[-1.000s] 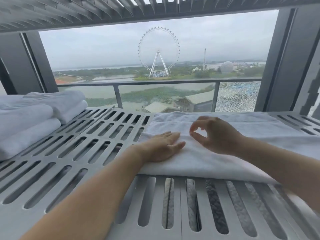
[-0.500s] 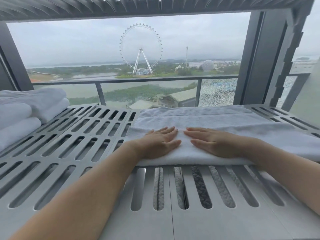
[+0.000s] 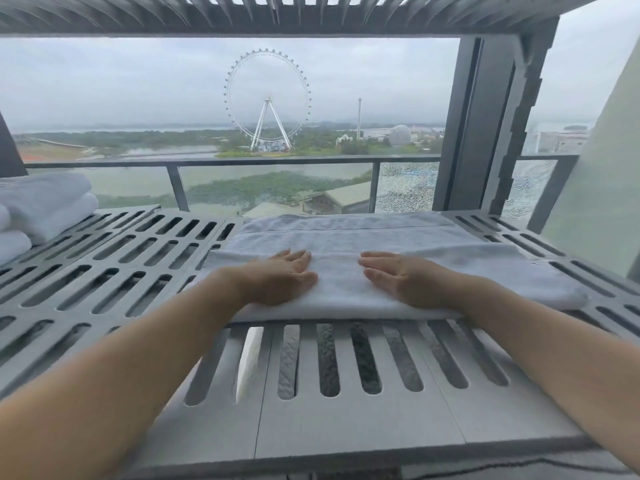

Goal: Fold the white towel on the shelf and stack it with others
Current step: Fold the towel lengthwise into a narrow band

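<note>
Head view: white towel lying folded on grey slotted shelf, centre-right. Left hand, right hand pressing flat on it, fingers straight. Towel stack sitting at shelf's left end; glass railing running behind shelf.

Beyond the glass railing stand a Ferris wheel and a pale dome.

No readable text, label, brand or number in view. Checked white towel and slotted shelf: no legible marks. Distant buildings too small to tell.
</note>
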The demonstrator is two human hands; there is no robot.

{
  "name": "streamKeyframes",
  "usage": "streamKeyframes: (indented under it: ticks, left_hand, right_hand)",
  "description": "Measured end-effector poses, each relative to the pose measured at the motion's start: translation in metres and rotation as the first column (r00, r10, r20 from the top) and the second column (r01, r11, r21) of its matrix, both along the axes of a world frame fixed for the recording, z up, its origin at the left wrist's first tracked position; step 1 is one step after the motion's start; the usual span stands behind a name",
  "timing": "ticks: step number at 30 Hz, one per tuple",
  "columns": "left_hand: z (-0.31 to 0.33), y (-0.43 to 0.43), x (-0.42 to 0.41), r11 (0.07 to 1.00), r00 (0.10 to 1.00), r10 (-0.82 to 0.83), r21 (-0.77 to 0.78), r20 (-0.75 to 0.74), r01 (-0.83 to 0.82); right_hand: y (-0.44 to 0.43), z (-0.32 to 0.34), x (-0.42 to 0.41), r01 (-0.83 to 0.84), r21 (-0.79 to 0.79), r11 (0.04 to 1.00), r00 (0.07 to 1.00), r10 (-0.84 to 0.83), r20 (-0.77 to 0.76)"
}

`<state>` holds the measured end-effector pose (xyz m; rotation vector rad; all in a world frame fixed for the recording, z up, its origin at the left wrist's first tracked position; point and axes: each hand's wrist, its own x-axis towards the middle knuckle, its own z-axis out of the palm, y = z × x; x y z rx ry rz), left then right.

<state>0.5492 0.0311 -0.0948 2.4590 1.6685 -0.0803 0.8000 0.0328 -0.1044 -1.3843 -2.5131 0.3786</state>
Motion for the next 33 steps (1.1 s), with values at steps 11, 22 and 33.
streamKeyframes:
  ticks: [11, 22, 33]
  left_hand:
    - [-0.01, 0.01, 0.098, 0.999, 0.997, 0.027, 0.018, 0.078, -0.028]
    - [0.007, 0.042, 0.122, 0.945, 0.981, 0.167, 0.267, 0.095, -0.187]
    - [0.003, 0.032, 0.121, 0.831, 0.953, 0.28, 0.468, 0.113, -0.299]
  right_hand:
    - [0.019, 0.006, 0.072, 0.021, 0.058, 0.998, 0.998, -0.024, 0.051]
    - [0.061, 0.017, 0.103, 0.03, 0.132, 0.991, 0.995, -0.043, 0.094]
    - [0.071, 0.016, 0.108, -0.015, 0.189, 0.982, 0.994, -0.005, 0.107]
